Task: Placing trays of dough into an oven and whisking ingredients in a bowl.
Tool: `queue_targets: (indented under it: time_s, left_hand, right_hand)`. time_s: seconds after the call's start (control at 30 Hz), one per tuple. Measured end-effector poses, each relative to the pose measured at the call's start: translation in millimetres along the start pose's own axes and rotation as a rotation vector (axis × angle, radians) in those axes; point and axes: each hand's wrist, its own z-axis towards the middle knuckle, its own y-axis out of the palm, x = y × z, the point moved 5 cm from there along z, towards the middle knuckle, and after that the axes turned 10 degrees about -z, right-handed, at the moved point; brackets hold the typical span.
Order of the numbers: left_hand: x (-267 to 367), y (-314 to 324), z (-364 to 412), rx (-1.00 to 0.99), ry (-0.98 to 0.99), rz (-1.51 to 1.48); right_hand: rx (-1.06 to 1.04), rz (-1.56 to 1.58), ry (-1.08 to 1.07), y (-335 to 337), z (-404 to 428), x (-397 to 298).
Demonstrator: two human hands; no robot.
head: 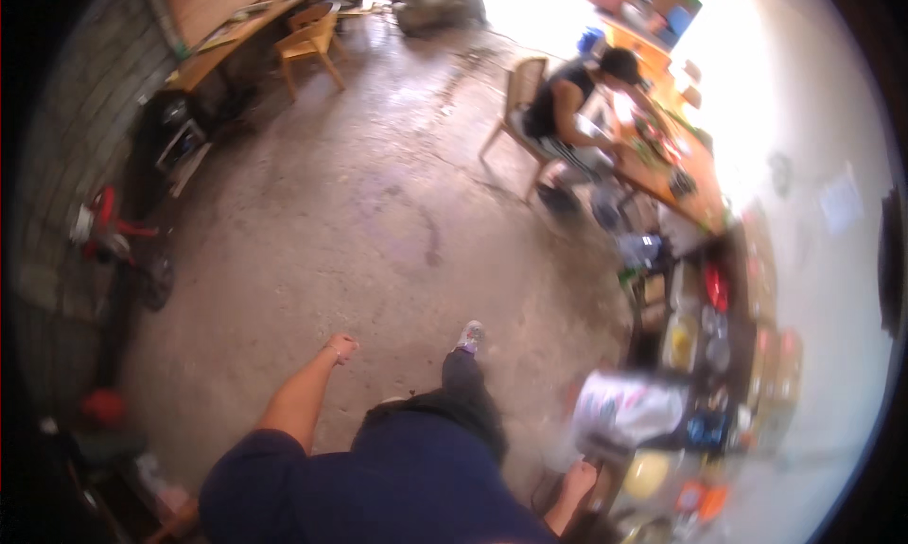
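Out in front of me, over the bare concrete floor (pixel 305 260), hangs my left hand (pixel 343 348) with a thin band at its wrist. Its fingers look loosely curled; I see nothing in it, though the palm side is hidden. My right hand (pixel 580 479) is low at the right, fingers curled, beside the edge of a cluttered table. Whether it holds anything is hidden. Just beyond it, a white plastic bag (pixel 628 409) with coloured print sits at the table's edge. A yellow round object (pixel 644 473) and an orange object (pixel 711 501) lie nearby, blurred. One shoe (pixel 470 336) shows ahead of me.
A seated person (pixel 567 104) in a dark cap works at a wooden table (pixel 699 189). Boxes (pixel 770 366) line the right wall. At left stand a red-framed object (pixel 106 221) and a red round object (pixel 103 406). A wooden chair (pixel 311 37) stands by a long bench (pixel 206 65).
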Motion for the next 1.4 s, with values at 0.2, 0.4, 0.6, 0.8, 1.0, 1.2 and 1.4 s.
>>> queue_targets:
  time_s: [0.2,0.4,0.6,0.8,1.0,1.2,1.4]
  left_hand:
    - [11.3,-55.7,-11.0,0.220,-0.140,-0.289]
    - [-10.2,-58.6,-25.9,0.386,-0.290,-0.453]
    - [-48.3,-30.8,55.3,0.103,-0.190,-0.332]
    - [44.1,-30.1,79.7,0.295,-0.687,-0.777]
    - [166.8,-143.3,236.1,0.109,-0.508,-0.556]
    - [430.1,-328.5,311.6,0.418,-0.110,-0.615]
    - [603.2,-418.4,387.7,0.435,0.080,-0.593]
  right_hand:
    - [0.017,-0.221,-0.473,75.6,125.8,-219.7]
    - [-0.089,-0.129,-0.593,116.1,201.1,-458.0]
    - [-0.223,-0.101,-0.723,176.3,305.2,-607.9]
    - [-0.026,0.076,-0.847,224.6,339.6,-763.3]
    - [-0.245,-0.052,-0.628,273.8,385.2,-899.7]
    - [-0.182,-0.038,-0.630,291.1,377.1,-1019.8]
    - [-0.148,-0.312,-0.861,367.0,387.9,-1145.8]
